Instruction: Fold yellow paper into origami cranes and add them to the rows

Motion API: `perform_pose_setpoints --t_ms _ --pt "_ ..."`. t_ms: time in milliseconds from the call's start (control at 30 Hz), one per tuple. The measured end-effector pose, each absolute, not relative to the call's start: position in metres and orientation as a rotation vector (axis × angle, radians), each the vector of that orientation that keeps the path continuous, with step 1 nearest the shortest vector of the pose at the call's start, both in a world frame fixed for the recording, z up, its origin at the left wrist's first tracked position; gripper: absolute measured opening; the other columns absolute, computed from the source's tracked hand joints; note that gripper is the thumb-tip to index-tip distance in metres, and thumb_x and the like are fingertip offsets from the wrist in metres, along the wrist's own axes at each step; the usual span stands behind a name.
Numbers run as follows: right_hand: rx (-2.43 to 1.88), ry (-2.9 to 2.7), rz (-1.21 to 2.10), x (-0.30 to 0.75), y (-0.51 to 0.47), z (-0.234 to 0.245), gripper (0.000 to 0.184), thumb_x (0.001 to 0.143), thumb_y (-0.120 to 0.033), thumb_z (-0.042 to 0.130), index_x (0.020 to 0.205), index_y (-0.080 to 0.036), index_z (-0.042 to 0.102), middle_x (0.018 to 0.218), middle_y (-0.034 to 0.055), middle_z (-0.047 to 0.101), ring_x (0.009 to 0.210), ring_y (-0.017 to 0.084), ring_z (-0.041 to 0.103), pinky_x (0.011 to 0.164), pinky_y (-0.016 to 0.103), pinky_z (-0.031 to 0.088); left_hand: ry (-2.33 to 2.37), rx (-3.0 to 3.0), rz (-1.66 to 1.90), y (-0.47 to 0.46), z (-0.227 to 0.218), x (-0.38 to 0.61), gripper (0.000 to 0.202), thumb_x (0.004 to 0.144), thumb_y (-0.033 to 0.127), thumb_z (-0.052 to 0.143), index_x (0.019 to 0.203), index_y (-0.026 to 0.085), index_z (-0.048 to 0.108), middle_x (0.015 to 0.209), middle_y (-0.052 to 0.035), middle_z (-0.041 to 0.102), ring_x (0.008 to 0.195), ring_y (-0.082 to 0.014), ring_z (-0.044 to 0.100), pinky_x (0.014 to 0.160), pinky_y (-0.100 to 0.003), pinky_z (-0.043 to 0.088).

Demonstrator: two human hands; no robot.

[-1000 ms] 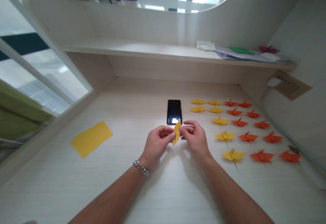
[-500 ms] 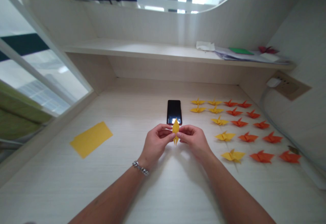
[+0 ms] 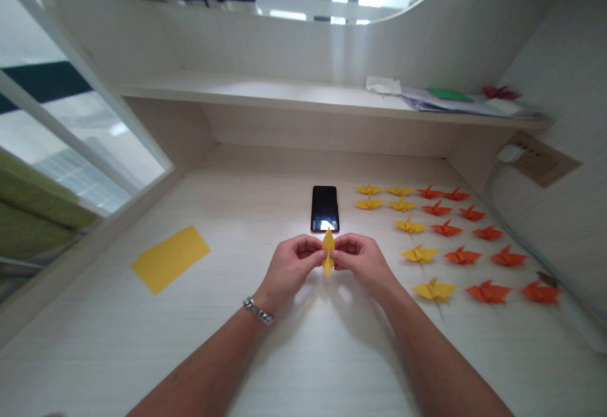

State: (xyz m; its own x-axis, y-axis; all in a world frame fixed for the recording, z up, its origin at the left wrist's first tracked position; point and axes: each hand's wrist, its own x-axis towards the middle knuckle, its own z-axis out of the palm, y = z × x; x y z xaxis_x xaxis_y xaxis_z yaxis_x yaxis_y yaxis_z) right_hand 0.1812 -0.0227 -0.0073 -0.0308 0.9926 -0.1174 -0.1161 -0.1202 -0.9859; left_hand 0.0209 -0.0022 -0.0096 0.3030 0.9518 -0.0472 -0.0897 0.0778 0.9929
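A small piece of folded yellow paper (image 3: 328,246), narrow and diamond-shaped, stands upright between my hands above the desk. My left hand (image 3: 294,264) pinches its left side with thumb and fingers. From the other side, my right hand (image 3: 363,259) grips it the same way, the two thumbs almost meeting at its middle. Just beyond the paper lies a black phone (image 3: 325,207), screen up. Several yellow paper cranes (image 3: 420,254) and orange paper cranes (image 3: 462,255) sit in rows to the right of my right hand.
Yellow paper sheets (image 3: 171,259) lie overlapping at the left of the desk. A shelf (image 3: 284,93) crosses the back, holding papers (image 3: 455,104) and a crumpled tissue (image 3: 383,85). At right, a cable (image 3: 493,183) runs from a wall socket (image 3: 540,159).
Both hands have shifted slightly toward me with the folded paper. Its lower end, showing two split points before, now looks like one point.
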Motion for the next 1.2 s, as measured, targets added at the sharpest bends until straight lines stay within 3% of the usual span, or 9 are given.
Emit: perform_pose_setpoints --t_ms 367,533,767,933,1200 --pt "-1.073 -0.916 1.545 0.186 -0.025 -0.003 0.018 0.055 -0.021 0.078 0.07 -0.016 0.07 0.067 0.0017 0.069 0.062 0.016 0.065 0.062 0.03 0.055 0.889 1.195 0.973 -0.004 0.0 0.017 0.009 0.066 0.017 0.073 0.074 0.015 0.071 0.074 -0.0044 0.07 0.069 -0.0158 0.063 0.066 -0.026 0.053" --pt "-1.046 -0.9 1.608 0.187 -0.026 0.001 0.02 0.057 -0.026 0.078 0.071 -0.015 0.071 0.069 0.0037 0.069 0.065 0.016 0.065 0.065 0.032 0.054 0.947 1.324 0.99 -0.004 0.0 0.016 0.006 0.067 0.014 0.07 0.072 0.016 0.073 0.074 -0.0044 0.071 0.07 -0.0161 0.064 0.067 -0.024 0.051" --pt "-1.179 -1.032 1.44 0.184 -0.025 0.002 0.02 0.059 -0.025 0.077 0.074 -0.015 0.067 0.069 0.0024 0.067 0.061 0.014 0.062 0.058 0.027 0.052 0.99 1.367 0.942 -0.003 -0.003 0.016 0.009 0.066 0.015 0.071 0.075 0.015 0.074 0.076 -0.0061 0.072 0.072 -0.018 0.065 0.068 -0.027 0.052" --pt "-1.18 -1.127 1.382 0.185 -0.024 -0.003 0.015 0.062 -0.02 0.073 0.074 -0.015 0.065 0.069 0.0015 0.066 0.063 0.015 0.063 0.061 0.028 0.052 0.89 1.191 0.95 -0.004 -0.005 0.017 0.014 0.07 0.019 0.07 0.083 0.013 0.069 0.082 -0.0071 0.07 0.073 -0.0184 0.066 0.069 -0.032 0.054" --pt "-1.217 -1.212 1.331 0.185 -0.023 -0.009 0.012 0.064 -0.017 0.07 0.072 -0.015 0.062 0.067 0.0004 0.063 0.063 0.015 0.06 0.062 0.028 0.048 0.975 1.237 0.979 -0.003 -0.01 0.02 0.019 0.064 0.018 0.077 0.074 0.013 0.062 0.075 -0.003 0.067 0.068 -0.0137 0.063 0.066 -0.025 0.052"
